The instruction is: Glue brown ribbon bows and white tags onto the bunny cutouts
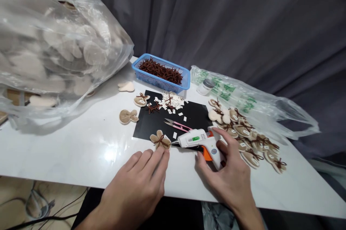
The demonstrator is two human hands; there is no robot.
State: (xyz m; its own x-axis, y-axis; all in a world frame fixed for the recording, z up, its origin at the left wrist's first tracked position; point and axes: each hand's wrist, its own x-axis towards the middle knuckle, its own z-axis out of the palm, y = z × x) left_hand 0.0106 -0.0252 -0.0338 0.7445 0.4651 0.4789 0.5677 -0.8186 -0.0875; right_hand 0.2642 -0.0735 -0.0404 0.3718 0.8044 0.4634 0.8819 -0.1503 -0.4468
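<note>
My left hand [143, 177] pinches the near edge of a small brown plush piece [156, 140], flower-shaped, with a dark brown bow on it. A white glue gun [193, 139] with an orange trigger lies in the grip of my right hand [227, 172]. Its metal nozzle points left and meets the right side of the plush piece, beside a small white label. Just beyond the gun, pink-handled thread snips [178, 125] rest on a black mat [146, 123]. A pile of small white labels [173, 101] and a few brown bows [153, 107] lie at the mat's far side.
A blue basket [159, 84] of brown bows stands at the back, near a lidded jar [205, 87]. Finished-looking plush pieces [244, 132] with bows are heaped on the right, by a clear plastic bag [283, 114]. A large, full plastic bag [62, 42] bulges over the left.
</note>
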